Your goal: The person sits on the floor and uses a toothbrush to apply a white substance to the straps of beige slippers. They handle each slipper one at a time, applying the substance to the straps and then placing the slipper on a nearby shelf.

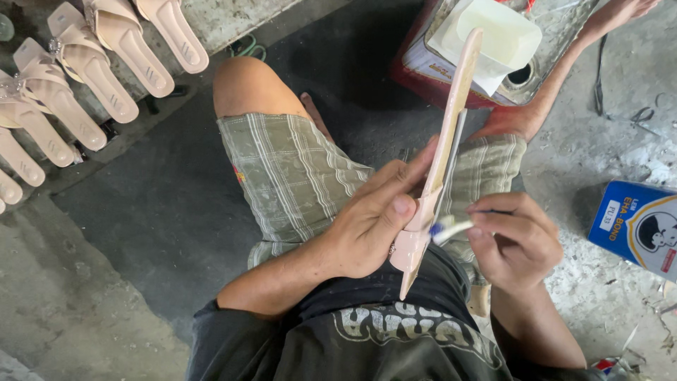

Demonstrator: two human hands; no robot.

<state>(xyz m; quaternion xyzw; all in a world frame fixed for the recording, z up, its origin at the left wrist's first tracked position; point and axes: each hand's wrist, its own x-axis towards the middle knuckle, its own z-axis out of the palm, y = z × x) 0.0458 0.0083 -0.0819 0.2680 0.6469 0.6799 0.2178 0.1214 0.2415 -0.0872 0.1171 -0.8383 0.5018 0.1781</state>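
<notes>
Your left hand [370, 226] pinching pink sole [441, 159] edge-on over lap, thumb pressed on its side. Right hand [513, 236] fingers curled tight round small brush [451, 228], tip touching sole's lower edge. Sandals [84, 70] lined up far left, blue can [638, 226] right.

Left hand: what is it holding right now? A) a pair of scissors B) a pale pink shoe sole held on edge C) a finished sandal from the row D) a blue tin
B: the left hand grips a pale pink shoe sole on edge, while the right hand holds a small brush against it; the blue tin sits untouched on the floor.
</notes>
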